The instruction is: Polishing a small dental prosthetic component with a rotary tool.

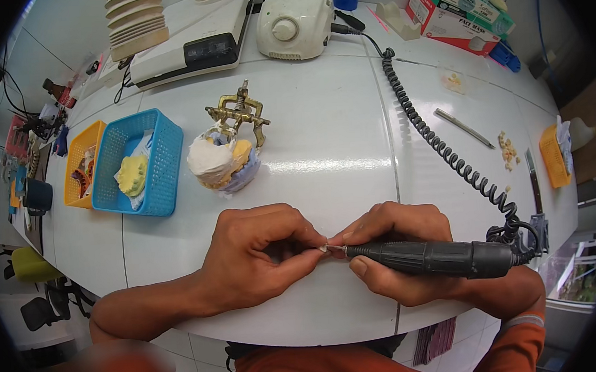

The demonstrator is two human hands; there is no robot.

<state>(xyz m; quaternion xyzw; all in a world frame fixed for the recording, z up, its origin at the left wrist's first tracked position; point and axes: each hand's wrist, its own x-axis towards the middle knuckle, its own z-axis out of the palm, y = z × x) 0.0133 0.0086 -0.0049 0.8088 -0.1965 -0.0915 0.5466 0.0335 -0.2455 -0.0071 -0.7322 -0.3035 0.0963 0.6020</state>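
Note:
My left hand (251, 257) pinches a tiny pale piece that looks like a denture tooth (324, 248) between thumb and forefinger. Gripped in my right hand (409, 221) is a black rotary handpiece (439, 258), lying nearly level with its thin bur pointing left. The bur tip meets or almost meets the tooth; the fingertips partly hide the contact. Beyond my left hand stands a brass articulator (242, 114) with a dental cast (216, 160) in white, yellow and bluish material.
A coiled cord (438, 133) runs from the handpiece to a white control box (295, 22). At right lie loose teeth (509, 151), a metal tool (465, 128) and a knife (534, 182). A blue basket (172, 159) holding a yellow cast (132, 175) and an orange basket (73, 165) stand left.

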